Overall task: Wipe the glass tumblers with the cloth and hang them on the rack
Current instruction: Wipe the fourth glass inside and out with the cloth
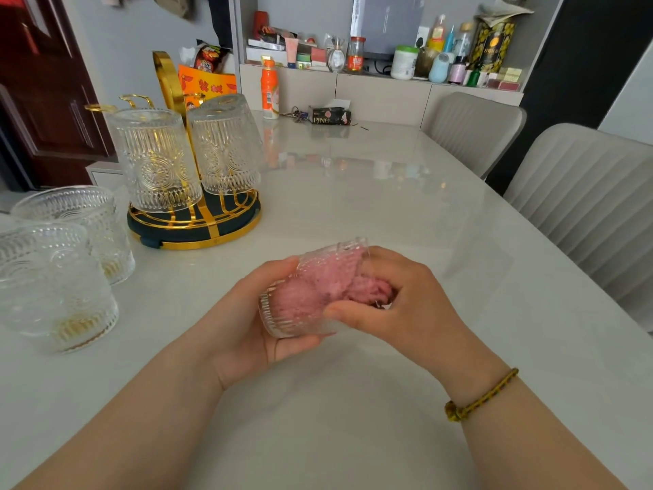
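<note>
Glass tumbler (307, 295) is held on its side just above the table (353, 206), at about six o'clock. The left hand (247, 320) closes its grip round the base end. The right hand (406, 298) curls its grip on the pink cloth (369, 290), which is pushed inside the mouth. To wipe well, the person should probably turn the glass against the cloth, reach the bottom, and hold firmly, because ribbed glass may slip. The rack (198, 240) at ten o'clock carries two hung tumblers (155, 160); two waiting tumblers (56, 284) stand at nine o'clock.
</note>
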`<action>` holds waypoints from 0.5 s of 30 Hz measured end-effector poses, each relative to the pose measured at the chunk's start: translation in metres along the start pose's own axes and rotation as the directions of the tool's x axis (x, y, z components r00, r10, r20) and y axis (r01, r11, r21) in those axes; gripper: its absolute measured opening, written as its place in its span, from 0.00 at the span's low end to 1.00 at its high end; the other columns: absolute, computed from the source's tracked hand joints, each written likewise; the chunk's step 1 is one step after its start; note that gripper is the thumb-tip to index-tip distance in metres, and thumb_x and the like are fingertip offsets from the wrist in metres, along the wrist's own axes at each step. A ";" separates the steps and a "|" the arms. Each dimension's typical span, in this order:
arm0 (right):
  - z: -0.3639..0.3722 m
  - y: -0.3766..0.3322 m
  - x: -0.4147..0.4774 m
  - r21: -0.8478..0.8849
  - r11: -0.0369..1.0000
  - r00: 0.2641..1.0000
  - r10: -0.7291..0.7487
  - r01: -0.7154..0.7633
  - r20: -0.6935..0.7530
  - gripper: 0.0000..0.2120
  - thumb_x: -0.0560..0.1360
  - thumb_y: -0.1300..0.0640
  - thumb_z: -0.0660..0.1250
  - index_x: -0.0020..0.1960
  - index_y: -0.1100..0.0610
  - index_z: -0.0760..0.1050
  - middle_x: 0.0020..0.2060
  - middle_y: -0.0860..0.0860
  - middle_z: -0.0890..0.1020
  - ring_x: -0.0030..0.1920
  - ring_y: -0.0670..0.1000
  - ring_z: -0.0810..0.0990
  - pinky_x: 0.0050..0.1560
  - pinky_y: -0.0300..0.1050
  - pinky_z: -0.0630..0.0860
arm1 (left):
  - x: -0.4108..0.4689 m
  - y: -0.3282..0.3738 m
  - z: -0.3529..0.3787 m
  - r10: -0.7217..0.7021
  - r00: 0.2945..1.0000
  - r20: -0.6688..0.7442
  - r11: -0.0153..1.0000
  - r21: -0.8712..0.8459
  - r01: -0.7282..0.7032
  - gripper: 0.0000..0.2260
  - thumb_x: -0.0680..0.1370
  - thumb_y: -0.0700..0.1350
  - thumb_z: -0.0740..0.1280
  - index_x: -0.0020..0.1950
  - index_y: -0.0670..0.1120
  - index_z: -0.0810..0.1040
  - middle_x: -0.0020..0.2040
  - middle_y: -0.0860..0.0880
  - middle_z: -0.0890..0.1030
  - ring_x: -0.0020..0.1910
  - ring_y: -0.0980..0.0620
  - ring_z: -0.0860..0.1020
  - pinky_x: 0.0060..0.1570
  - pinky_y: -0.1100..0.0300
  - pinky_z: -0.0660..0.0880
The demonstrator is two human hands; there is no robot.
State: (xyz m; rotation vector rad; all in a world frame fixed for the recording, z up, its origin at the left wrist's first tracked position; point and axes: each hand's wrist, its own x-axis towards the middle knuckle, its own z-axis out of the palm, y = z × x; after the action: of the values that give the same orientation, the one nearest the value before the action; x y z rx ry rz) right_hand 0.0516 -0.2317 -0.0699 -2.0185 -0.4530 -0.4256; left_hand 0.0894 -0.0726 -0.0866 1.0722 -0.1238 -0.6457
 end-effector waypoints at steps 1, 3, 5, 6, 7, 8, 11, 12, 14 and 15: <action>0.000 -0.002 0.000 0.028 0.999 0.999 0.028 -0.027 -0.025 0.10 0.59 0.51 0.75 0.32 0.55 0.77 0.31 0.43 0.76 0.33 0.40 0.75 0.34 0.29 0.69 | 0.000 0.000 0.000 0.013 1.000 -0.001 1.000 0.022 -0.013 0.18 0.59 0.53 0.67 0.46 0.47 0.80 0.38 0.46 0.84 0.32 0.51 0.82 0.27 0.58 0.80; 0.000 -0.001 0.001 0.099 0.987 0.985 0.139 -0.128 -0.106 0.16 0.61 0.55 0.76 0.26 0.61 0.71 0.23 0.44 0.68 0.26 0.41 0.66 0.28 0.28 0.62 | 0.002 -0.002 -0.001 0.092 0.996 -0.010 0.989 0.121 -0.090 0.22 0.60 0.49 0.73 0.53 0.50 0.77 0.46 0.48 0.83 0.39 0.52 0.83 0.34 0.56 0.81; -0.002 0.000 0.003 0.238 0.933 0.940 0.307 -0.268 -0.145 0.16 0.62 0.56 0.76 0.27 0.64 0.73 0.22 0.47 0.68 0.25 0.41 0.65 0.28 0.32 0.64 | 0.001 -0.004 0.002 0.187 0.982 0.037 0.958 0.215 -0.190 0.32 0.61 0.48 0.75 0.63 0.57 0.68 0.55 0.53 0.80 0.48 0.56 0.82 0.40 0.58 0.81; -0.004 0.002 0.004 0.317 0.894 0.917 0.373 -0.315 -0.142 0.15 0.61 0.53 0.76 0.27 0.62 0.75 0.22 0.48 0.71 0.26 0.43 0.68 0.28 0.35 0.66 | 0.000 -0.006 0.004 0.227 0.972 0.054 0.935 0.267 -0.233 0.38 0.59 0.48 0.77 0.64 0.62 0.63 0.57 0.55 0.77 0.50 0.58 0.81 0.41 0.61 0.80; -0.005 0.002 0.004 0.407 0.847 0.896 0.425 -0.343 -0.129 0.13 0.59 0.50 0.75 0.26 0.59 0.76 0.22 0.48 0.74 0.26 0.44 0.70 0.29 0.36 0.68 | 0.000 -0.007 0.005 0.278 0.959 0.062 0.903 0.323 -0.282 0.43 0.58 0.46 0.80 0.64 0.66 0.60 0.57 0.57 0.76 0.50 0.60 0.81 0.41 0.64 0.79; -0.005 0.001 0.005 0.467 0.813 0.888 0.445 -0.347 -0.115 0.12 0.58 0.48 0.72 0.25 0.56 0.77 0.22 0.46 0.75 0.25 0.44 0.72 0.29 0.35 0.70 | 0.001 -0.008 0.006 0.339 0.939 0.057 0.864 0.376 -0.335 0.44 0.57 0.43 0.81 0.62 0.67 0.60 0.56 0.58 0.76 0.48 0.62 0.81 0.40 0.68 0.78; -0.004 -0.005 0.003 0.427 0.862 0.932 0.347 -0.274 -0.103 0.08 0.63 0.54 0.72 0.28 0.51 0.76 0.22 0.42 0.77 0.26 0.40 0.74 0.29 0.30 0.70 | 0.005 -0.008 0.003 0.443 0.896 0.008 0.832 0.367 -0.415 0.38 0.53 0.42 0.80 0.57 0.61 0.69 0.51 0.51 0.80 0.43 0.58 0.82 0.36 0.67 0.77; -0.002 -0.007 0.002 0.365 0.906 0.957 0.269 -0.214 -0.108 0.09 0.63 0.58 0.74 0.30 0.49 0.76 0.23 0.41 0.77 0.26 0.38 0.74 0.31 0.28 0.69 | 0.005 -0.006 0.001 0.413 0.910 0.014 0.867 0.298 -0.398 0.37 0.51 0.46 0.80 0.57 0.57 0.72 0.50 0.48 0.82 0.43 0.55 0.83 0.35 0.64 0.78; 0.001 -0.010 0.001 0.153 0.986 0.992 0.085 -0.070 -0.094 0.10 0.59 0.53 0.77 0.35 0.47 0.77 0.32 0.40 0.79 0.34 0.38 0.77 0.36 0.27 0.69 | 0.004 -0.003 -0.002 0.281 0.959 0.024 0.953 0.115 -0.282 0.29 0.54 0.53 0.80 0.52 0.49 0.79 0.44 0.46 0.84 0.38 0.52 0.83 0.30 0.62 0.79; 0.002 -0.009 0.001 0.033 0.999 0.998 0.027 -0.025 -0.059 0.12 0.57 0.48 0.75 0.38 0.49 0.78 0.38 0.42 0.79 0.39 0.40 0.77 0.39 0.29 0.71 | 0.004 -0.004 -0.002 0.202 0.979 0.031 0.979 0.033 -0.203 0.20 0.59 0.52 0.77 0.47 0.47 0.81 0.40 0.46 0.84 0.34 0.52 0.83 0.26 0.62 0.79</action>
State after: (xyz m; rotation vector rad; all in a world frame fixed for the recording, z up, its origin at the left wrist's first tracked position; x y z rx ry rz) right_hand 0.0482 -0.2263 -0.0639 -1.9726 -0.3940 -0.4584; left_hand 0.0921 -0.0746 -0.0918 1.0697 -0.2656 -0.4760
